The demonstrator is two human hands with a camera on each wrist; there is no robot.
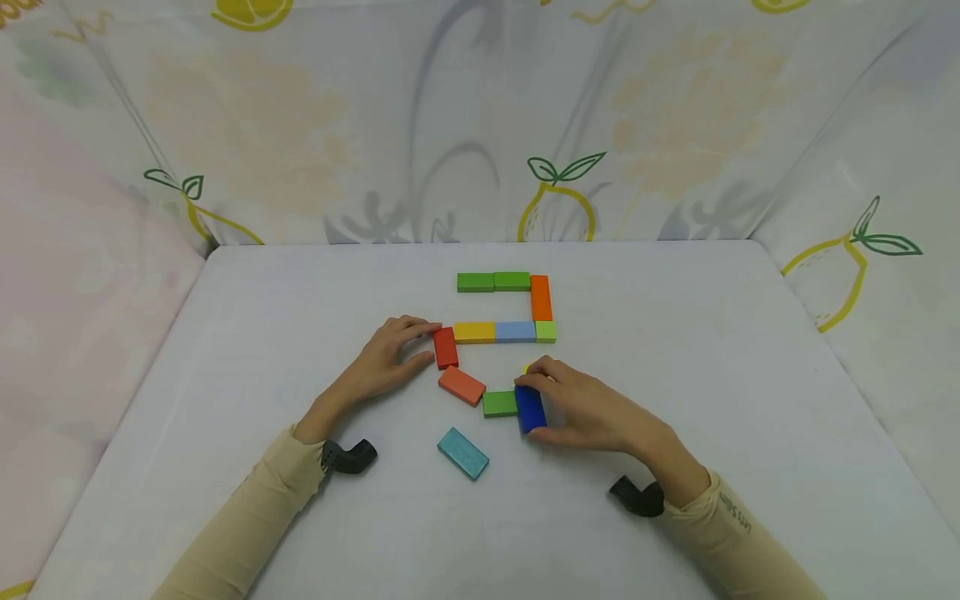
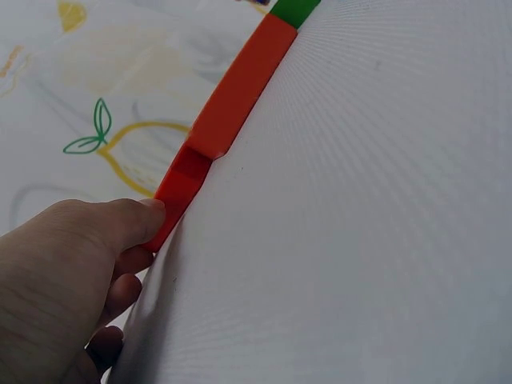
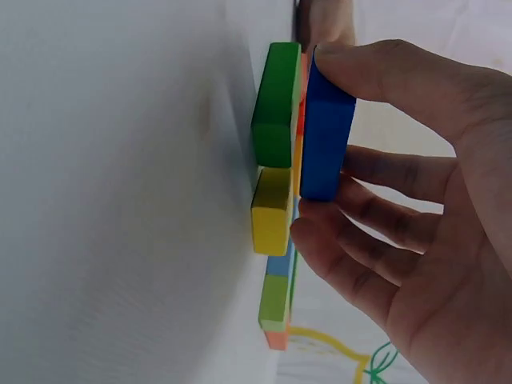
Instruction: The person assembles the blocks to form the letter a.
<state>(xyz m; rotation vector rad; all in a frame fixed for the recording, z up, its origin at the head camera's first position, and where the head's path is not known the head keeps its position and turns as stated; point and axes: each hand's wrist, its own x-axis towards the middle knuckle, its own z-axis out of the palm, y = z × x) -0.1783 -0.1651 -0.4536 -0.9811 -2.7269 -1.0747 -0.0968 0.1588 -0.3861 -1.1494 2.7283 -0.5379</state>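
Observation:
My left hand (image 1: 382, 358) pinches a red block (image 1: 446, 348) at its left side and far end, with thumb and index finger. My right hand (image 1: 588, 408) grips a dark blue block (image 1: 529, 410) between thumb and fingers. In the right wrist view the blue block (image 3: 328, 136) stands out above a green block (image 3: 276, 108) and a yellow block (image 3: 272, 212). From the head the fingers hide most of that yellow block. An orange-red block (image 1: 462, 386) lies slanted between the red block and the green block (image 1: 499, 405).
Farther back, two green blocks (image 1: 476, 282) meet an orange block (image 1: 541, 297). A row of yellow-orange (image 1: 475, 333), light blue (image 1: 515, 332) and light green (image 1: 546, 332) blocks runs below. A teal block (image 1: 463, 454) lies alone nearer me on the white table (image 1: 300, 533).

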